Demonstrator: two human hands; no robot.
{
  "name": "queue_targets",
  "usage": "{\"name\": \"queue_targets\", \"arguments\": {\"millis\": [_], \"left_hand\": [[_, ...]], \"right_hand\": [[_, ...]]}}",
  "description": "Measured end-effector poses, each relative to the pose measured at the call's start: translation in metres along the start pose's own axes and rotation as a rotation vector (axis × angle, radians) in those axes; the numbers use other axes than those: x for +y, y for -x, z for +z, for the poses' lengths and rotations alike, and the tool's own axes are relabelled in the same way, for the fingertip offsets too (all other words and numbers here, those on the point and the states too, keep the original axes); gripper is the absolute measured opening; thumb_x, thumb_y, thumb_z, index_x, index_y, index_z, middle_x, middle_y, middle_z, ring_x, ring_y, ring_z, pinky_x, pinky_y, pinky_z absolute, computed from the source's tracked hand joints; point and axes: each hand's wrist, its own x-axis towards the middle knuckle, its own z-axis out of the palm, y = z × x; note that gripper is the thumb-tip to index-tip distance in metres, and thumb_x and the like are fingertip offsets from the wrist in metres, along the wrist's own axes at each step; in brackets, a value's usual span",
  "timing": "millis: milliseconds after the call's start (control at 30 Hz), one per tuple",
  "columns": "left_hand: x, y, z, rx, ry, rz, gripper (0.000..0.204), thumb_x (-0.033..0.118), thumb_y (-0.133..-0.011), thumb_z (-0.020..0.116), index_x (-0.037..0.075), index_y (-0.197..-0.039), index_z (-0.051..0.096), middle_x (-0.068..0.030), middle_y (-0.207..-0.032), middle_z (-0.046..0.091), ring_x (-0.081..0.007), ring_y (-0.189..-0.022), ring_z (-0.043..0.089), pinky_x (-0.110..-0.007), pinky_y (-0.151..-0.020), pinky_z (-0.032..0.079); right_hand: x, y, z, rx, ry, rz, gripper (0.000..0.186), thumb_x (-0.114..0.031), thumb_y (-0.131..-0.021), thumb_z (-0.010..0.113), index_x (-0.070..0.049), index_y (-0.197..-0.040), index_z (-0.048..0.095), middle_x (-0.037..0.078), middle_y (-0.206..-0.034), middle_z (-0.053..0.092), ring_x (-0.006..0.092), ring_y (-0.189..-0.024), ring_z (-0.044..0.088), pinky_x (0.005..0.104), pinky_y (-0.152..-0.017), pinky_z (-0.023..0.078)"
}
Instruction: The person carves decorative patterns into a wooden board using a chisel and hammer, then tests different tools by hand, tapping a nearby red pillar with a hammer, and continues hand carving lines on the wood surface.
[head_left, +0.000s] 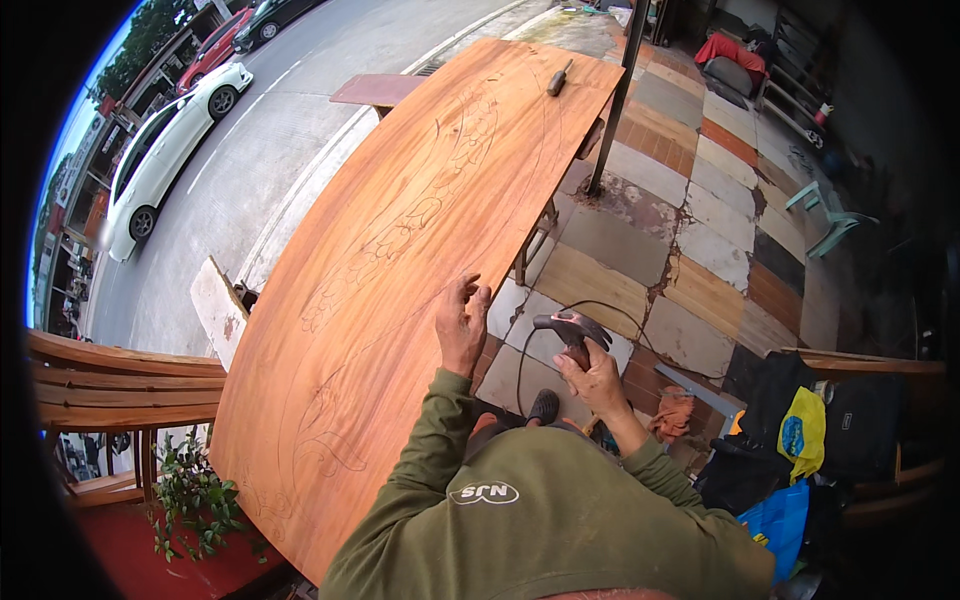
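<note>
My right hand grips a claw hammer upright by its handle, its dark head raised beside the edge of the large wooden board. My left hand is at the board's right edge, fingers apart and loosely bent, with nothing visible in it. Pencilled floral and curved outlines run along the board's surface. Near the far end lies a tool with a dark handle.
A metal post stands beside the board. A cable crosses the tiled floor. Wooden railings and a plant are at left. Bags pile at right; a green chair stands behind. Cars line the road.
</note>
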Motion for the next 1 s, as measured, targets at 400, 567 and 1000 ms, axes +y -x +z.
{"name": "queue_targets", "arguments": {"millis": [400, 567, 1000], "left_hand": [[-0.056, -0.063, 0.043, -0.167, -0.777, -0.07, 0.082, 0.055, -0.103, 0.053, 0.01, -0.165, 0.024, -0.0245, -0.17, 0.019, -0.0426, -0.158, 0.016, -0.053, -0.128, 0.015], [-0.075, -0.109, 0.065, -0.163, -0.91, -0.177, 0.082, 0.054, -0.103, 0.052, 0.01, -0.165, 0.023, -0.0237, -0.17, 0.018, -0.0425, -0.158, 0.013, -0.053, -0.128, 0.014], [-0.025, -0.448, 0.378, 0.015, -0.377, 0.149, 0.075, 0.036, -0.103, 0.062, 0.009, -0.164, 0.028, -0.0257, -0.166, 0.028, -0.0447, -0.152, 0.03, -0.049, -0.123, 0.029]], "right_hand": [[0.083, -0.041, -0.154, 0.533, -0.194, 0.042, 0.026, -0.016, -0.101, 0.069, -0.003, -0.12, 0.058, 0.002, -0.074, 0.059, 0.0086, -0.057, 0.055, 0.0252, -0.053, 0.047], [0.113, -0.103, -0.221, 0.513, -0.434, 0.167, 0.033, -0.014, -0.103, 0.065, 0.0, -0.131, 0.057, 0.002, -0.078, 0.057, 0.0093, -0.059, 0.054, 0.0262, -0.05, 0.045], [-0.011, -0.347, -0.401, 0.881, 0.083, -0.177, 0.064, -0.002, -0.097, 0.064, -0.007, -0.156, 0.038, 0.01, -0.133, 0.058, 0.0069, -0.065, 0.051, 0.0228, -0.054, 0.045]]}}
